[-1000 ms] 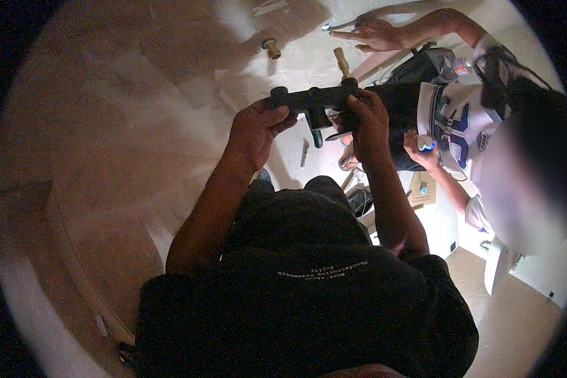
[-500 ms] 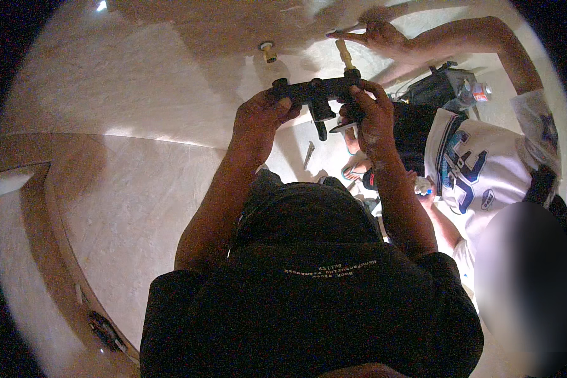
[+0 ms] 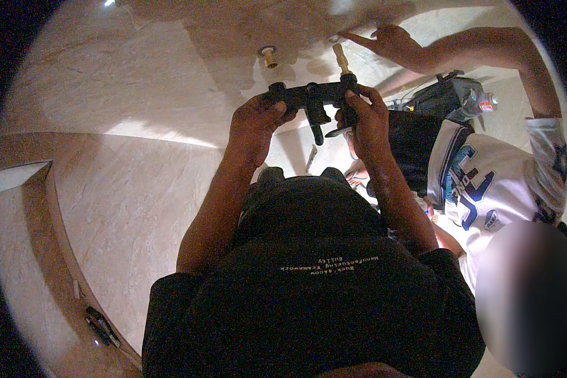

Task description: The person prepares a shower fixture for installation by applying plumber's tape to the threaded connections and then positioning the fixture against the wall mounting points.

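One beige veined wall: spans the far side, lit in patches and shadowed toward the middle.
Black shirt: worn by the person, near centre, pale lettering across it.
Co-worker: at the right, in a white jersey with dark trim; one arm reaches toward the wall.
Black case: far right, beyond the co-worker's dark lower clothing.
Black fixture: far centre, bar-shaped, held up crosswise between both hands, with a short lever pointing nearward.
Right hand: fingers curled round the fixture's right end, thumb pressed on it.
Left hand: fingers closed about the fixture's left end, thumb along its near face.
Co-worker's hand: far right, forefinger extended to a pale round spot on the wall.
Dark tools: lying on the ledge, near left.
Clear bottle: beside the case, right.
Brass stem: upright at the fixture's right end; contact with the wall cannot be told.
Brass outlet: projecting from the wall, beyond the fixture's left end, apart from it.
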The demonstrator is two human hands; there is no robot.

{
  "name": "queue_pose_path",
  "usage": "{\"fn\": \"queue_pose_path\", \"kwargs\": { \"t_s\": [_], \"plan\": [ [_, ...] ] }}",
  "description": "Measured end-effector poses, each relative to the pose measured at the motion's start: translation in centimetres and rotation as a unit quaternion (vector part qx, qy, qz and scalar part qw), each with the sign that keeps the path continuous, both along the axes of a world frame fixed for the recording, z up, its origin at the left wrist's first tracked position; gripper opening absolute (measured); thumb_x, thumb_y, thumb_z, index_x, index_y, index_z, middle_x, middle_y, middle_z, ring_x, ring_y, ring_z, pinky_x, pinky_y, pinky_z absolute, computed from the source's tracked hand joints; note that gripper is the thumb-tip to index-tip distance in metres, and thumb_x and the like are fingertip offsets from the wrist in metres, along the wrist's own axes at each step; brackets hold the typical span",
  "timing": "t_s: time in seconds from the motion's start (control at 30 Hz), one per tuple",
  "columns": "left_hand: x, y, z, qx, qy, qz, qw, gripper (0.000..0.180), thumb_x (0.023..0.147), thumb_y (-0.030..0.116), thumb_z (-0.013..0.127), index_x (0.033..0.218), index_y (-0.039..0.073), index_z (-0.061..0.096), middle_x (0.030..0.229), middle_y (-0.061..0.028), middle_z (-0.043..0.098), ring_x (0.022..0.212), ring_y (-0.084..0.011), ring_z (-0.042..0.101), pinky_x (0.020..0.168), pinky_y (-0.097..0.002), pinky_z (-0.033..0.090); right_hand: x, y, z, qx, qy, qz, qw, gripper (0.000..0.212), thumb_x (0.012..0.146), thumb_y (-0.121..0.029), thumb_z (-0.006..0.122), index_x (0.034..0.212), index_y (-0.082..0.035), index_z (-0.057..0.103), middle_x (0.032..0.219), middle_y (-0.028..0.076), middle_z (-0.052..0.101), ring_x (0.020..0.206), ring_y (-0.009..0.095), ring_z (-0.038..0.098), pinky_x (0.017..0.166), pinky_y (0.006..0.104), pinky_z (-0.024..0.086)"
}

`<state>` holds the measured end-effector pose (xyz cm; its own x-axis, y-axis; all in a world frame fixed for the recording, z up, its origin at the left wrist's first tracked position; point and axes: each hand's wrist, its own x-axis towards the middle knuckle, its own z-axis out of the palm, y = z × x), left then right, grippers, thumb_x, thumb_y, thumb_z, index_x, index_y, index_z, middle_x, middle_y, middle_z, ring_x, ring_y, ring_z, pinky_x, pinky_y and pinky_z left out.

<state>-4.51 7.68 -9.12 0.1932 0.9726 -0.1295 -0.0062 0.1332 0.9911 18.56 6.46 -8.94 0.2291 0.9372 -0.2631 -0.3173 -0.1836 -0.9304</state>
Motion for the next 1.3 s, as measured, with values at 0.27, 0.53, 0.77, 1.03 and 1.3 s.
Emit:
{"fn": "queue_pose_path", "kwargs": {
  "t_s": [0.27,0.53,0.77,1.03,1.3],
  "plan": [
    [-1.2,0.9,-1.5,-0.015,-0.047,-0.009,0.999,0.048,0.097,0.04,0.063,0.118,-0.003,0.063,0.105,-0.0132,0.072,0.097,-0.0216,0.068,0.088,-0.0348,0.053,-1.5,0.3,-0.7,0.015,-0.029,-0.005,0.999,0.035,0.094,-0.013,0.063,0.122,0.004,0.05,0.084,0.016,0.067,0.062,0.019,0.064,0.055,0.0318,0.053],
    [-0.8,0.8,-0.9,-0.059,-0.099,0.022,0.993,0.045,0.091,0.011,0.07,0.123,-0.015,0.052,0.114,-0.0211,0.066,0.103,-0.0293,0.066,0.097,-0.0384,0.054,-1.4,0.6,-1.7,0.027,-0.01,-0.011,1.0,0.04,0.092,-0.017,0.069,0.12,0.004,0.049,0.087,0.017,0.069,0.061,0.02,0.064,0.054,0.033,0.053],
    [-0.3,0.4,-2.8,-0.033,-0.151,0.025,0.988,0.044,0.099,0.029,0.06,0.124,-0.007,0.057,0.113,-0.0175,0.068,0.105,-0.0257,0.066,0.094,-0.0362,0.053,-1.1,0.6,-1.2,0.031,0.004,0.002,1.0,0.033,0.093,-0.011,0.065,0.121,0.002,0.053,0.085,0.017,0.068,0.064,0.02,0.064,0.056,0.0319,0.051],
    [0.4,-0.9,-0.2,-0.039,-0.078,0.035,0.996,0.041,0.091,0.005,0.065,0.124,-0.015,0.051,0.115,-0.021,0.066,0.103,-0.0302,0.067,0.096,-0.0382,0.055,-0.4,-0.2,-0.6,0.01,-0.031,0.003,0.999,0.033,0.093,-0.014,0.066,0.118,0.003,0.053,0.084,0.017,0.069,0.061,0.02,0.064,0.053,0.0311,0.052],
    [1.0,-0.7,-0.5,-0.098,-0.135,0.058,0.984,0.041,0.089,0.0,0.065,0.125,-0.015,0.051,0.114,-0.0201,0.066,0.101,-0.029,0.067,0.094,-0.0385,0.056,0.6,0.4,-1.2,0.012,-0.023,0.022,0.999,0.034,0.093,-0.016,0.067,0.117,0.004,0.054,0.084,0.017,0.069,0.062,0.02,0.065,0.053,0.0312,0.052]
  ]
}}
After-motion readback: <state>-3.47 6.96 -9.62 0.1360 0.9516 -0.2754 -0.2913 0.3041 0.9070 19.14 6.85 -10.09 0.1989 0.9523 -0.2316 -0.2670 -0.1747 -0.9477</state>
